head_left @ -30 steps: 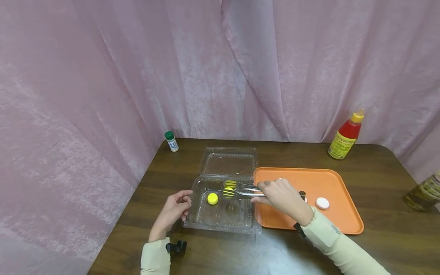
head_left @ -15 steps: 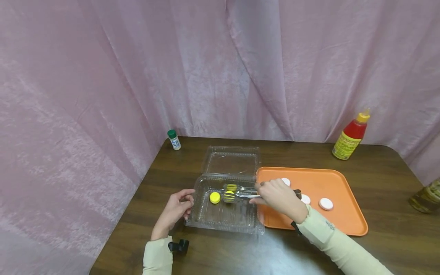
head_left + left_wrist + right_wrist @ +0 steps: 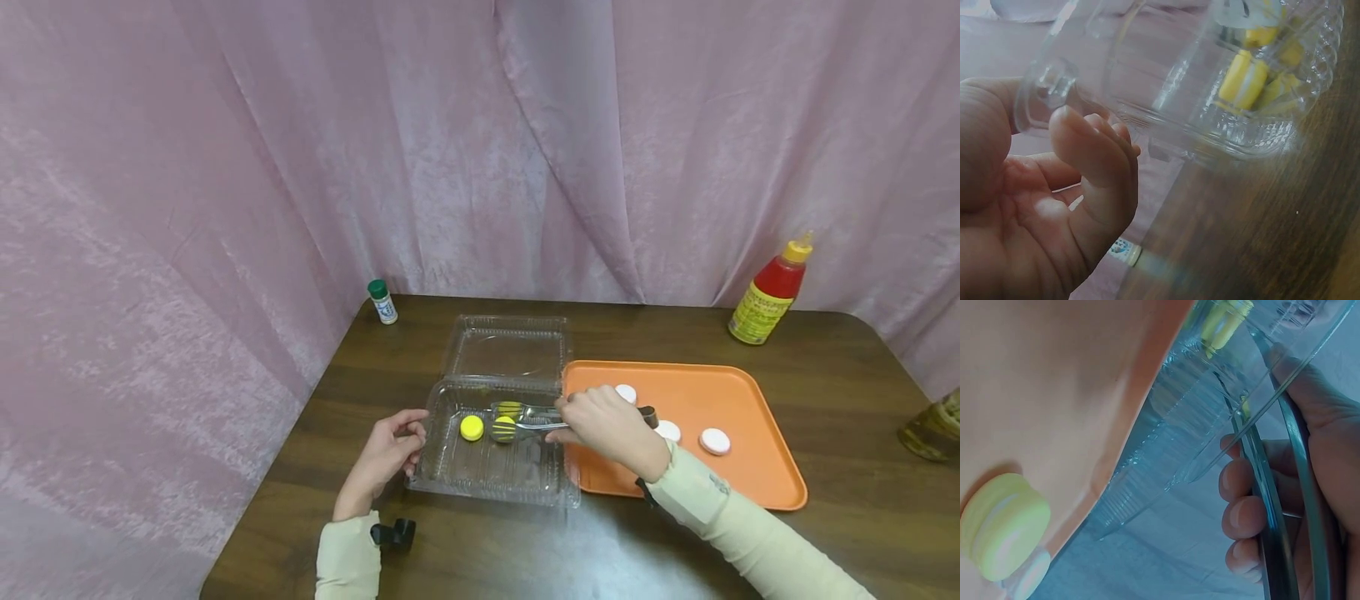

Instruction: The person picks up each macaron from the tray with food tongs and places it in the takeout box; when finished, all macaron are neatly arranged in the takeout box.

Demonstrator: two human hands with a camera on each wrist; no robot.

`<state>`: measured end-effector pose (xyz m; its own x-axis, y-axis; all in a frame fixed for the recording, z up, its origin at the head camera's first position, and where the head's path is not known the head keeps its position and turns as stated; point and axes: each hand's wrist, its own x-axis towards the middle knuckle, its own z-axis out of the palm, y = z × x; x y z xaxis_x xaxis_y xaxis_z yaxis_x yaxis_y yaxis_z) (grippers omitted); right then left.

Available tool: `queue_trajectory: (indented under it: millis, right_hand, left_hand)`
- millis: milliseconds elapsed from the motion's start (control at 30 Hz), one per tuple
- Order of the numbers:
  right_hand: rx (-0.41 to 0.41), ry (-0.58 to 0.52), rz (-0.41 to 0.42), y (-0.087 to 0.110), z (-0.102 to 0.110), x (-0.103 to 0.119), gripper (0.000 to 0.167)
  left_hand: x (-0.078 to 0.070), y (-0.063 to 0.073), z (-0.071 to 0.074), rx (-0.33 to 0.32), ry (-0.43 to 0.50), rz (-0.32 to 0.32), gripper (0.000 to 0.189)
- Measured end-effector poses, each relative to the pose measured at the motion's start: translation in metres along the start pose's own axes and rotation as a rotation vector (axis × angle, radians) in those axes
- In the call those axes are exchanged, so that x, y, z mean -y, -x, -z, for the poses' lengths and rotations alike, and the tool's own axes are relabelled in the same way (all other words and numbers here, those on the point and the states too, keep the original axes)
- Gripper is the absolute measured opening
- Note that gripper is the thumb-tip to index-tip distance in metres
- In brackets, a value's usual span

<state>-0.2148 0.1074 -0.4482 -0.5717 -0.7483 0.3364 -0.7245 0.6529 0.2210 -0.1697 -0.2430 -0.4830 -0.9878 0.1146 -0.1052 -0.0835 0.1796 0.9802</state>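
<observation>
From my station I take the clear plastic container (image 3: 495,482) on the dark wooden bench (image 3: 465,554) as my landmark. Its transparent lid (image 3: 510,350) lies opened back beyond its far edge.

My right grip (image 3: 609,427), a bare hand at the container's right side, is curled round a pair of metal tongs (image 3: 543,427). The tongs reach leftward over the container's right rim, and their arms stand a little apart. The near slotted head overlaps a yellow disc (image 3: 505,431) inside the container, left of the fingers and well apart from them. Yellow shows through the slots of the far head too; I cannot tell whether that is a second piece, nor whether the heads press on anything. Another yellow disc (image 3: 472,428) lies inside the container, just left of the tong heads.

My left grip (image 3: 390,454), at the container's left side, pinches its rim between thumb and curled fingers.

Just right of the container sits an orange tray (image 3: 690,379) bearing white discs (image 3: 715,442); three show in the head view. Beyond the container and to its left stands a green-capped shaker (image 3: 383,302); far to its right stand a red squeeze bottle (image 3: 768,302) and a partly cropped bottle (image 3: 933,429).
</observation>
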Motion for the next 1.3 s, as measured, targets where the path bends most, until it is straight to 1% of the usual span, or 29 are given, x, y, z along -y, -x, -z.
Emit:
queue_trajectory:
  millis: [267,400,533,733,900,1167,1300]
  right_hand:
    - [-0.016,-0.010,0.008,-0.002,0.001,0.000,0.051]
    - [0.000,-0.020,-0.011,-0.001,0.005,0.000,0.051]
    - [0.011,-0.046,-0.052,0.002,0.011,0.000,0.052]
    - [0.010,-0.124,-0.120,0.009,0.017,-0.006,0.047]
    - [-0.009,-0.172,-0.143,0.017,0.024,-0.012,0.045]
    - [-0.064,-0.137,-0.178,0.030,0.028,-0.024,0.046]
    - [-0.066,-0.143,-0.207,0.038,0.028,-0.031,0.045]
  left_hand:
    - [0.000,0.000,0.000,0.001,-0.001,0.000,0.047]
    - [0.002,0.000,0.000,-0.003,0.007,0.009,0.046]
    - [0.003,0.000,0.001,-0.005,0.011,0.004,0.046]
    - [0.002,-0.001,0.000,0.000,0.009,-0.001,0.046]
    - [0.002,0.000,0.000,-0.003,0.005,0.000,0.045]
    - [0.001,0.000,-0.001,-0.008,0.004,0.010,0.046]
    - [0.000,-0.001,-0.001,-0.005,0.002,0.007,0.045]
